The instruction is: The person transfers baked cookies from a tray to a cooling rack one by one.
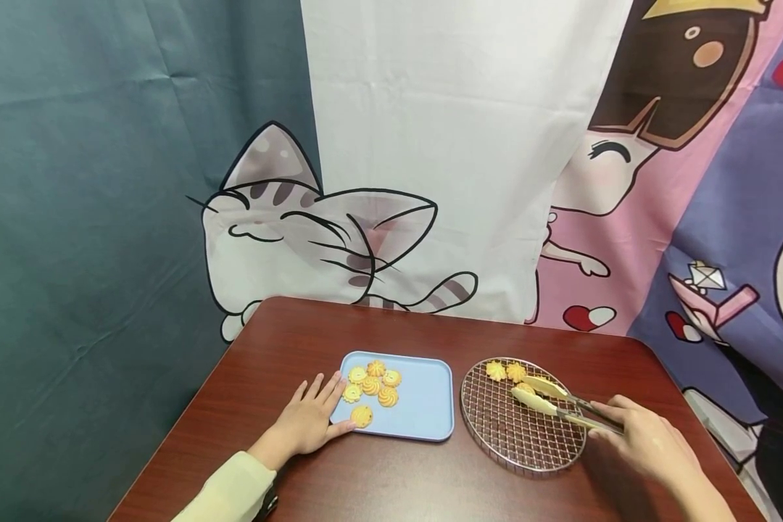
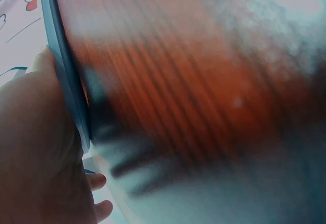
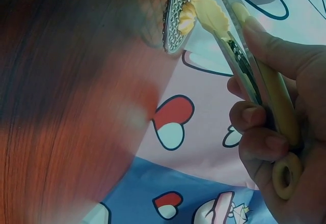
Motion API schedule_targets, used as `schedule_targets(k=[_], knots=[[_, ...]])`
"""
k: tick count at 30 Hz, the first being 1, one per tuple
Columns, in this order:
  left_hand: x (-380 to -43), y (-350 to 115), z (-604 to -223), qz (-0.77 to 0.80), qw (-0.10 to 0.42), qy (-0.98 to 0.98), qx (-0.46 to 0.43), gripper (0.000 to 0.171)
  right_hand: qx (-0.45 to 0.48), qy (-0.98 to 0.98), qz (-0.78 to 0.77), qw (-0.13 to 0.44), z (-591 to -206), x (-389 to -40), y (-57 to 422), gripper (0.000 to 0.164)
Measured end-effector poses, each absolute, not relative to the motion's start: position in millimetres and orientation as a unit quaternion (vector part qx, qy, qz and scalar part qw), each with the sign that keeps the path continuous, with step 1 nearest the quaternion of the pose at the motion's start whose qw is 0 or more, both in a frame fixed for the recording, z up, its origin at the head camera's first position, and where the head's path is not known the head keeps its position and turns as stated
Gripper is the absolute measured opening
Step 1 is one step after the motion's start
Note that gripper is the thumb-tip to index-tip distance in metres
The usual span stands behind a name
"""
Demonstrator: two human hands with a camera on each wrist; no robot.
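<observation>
My right hand (image 1: 649,438) grips a pair of tongs (image 1: 570,409) with pale yellow tips and handle grips. The parted tips lie over the round wire rack (image 1: 515,438), either side of a piped cookie (image 1: 525,389). Two more star-shaped cookies (image 1: 505,372) sit at the rack's back edge. In the right wrist view, thumb and curled fingers wrap the tongs (image 3: 275,96). My left hand (image 1: 303,424) rests at the left side of a light blue tray (image 1: 424,399), fingers spread and straight, thumb by its front rim. Several swirled cookies (image 1: 370,385) lie on the tray's left half.
Tray and rack stand side by side on a dark red-brown wooden table (image 1: 339,482). Behind it hangs a printed curtain (image 1: 463,145) with a cartoon cat. The left wrist view shows the tray's edge (image 2: 66,66) and blurred wood grain.
</observation>
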State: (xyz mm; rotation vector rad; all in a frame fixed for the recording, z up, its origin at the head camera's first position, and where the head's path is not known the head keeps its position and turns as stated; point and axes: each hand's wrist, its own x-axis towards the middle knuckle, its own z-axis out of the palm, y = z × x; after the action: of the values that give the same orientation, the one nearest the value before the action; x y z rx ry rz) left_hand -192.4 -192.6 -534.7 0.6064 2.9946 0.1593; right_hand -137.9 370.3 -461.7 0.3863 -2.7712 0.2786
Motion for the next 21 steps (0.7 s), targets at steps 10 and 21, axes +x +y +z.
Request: schedule_targets(k=[10,21], knots=[[-193.2,-191.9,-534.5,0.049,0.036,0.978,0.198,0.087,0.137,-0.973,0.098,0.159,-463.6,-137.6,370.1,0.041],[-191.6,-192.2,-535.3,0.045,0.034,0.979,0.197,0.088,0.134,-0.974,0.100,0.152,-461.5,-136.4,371.9,0.044]])
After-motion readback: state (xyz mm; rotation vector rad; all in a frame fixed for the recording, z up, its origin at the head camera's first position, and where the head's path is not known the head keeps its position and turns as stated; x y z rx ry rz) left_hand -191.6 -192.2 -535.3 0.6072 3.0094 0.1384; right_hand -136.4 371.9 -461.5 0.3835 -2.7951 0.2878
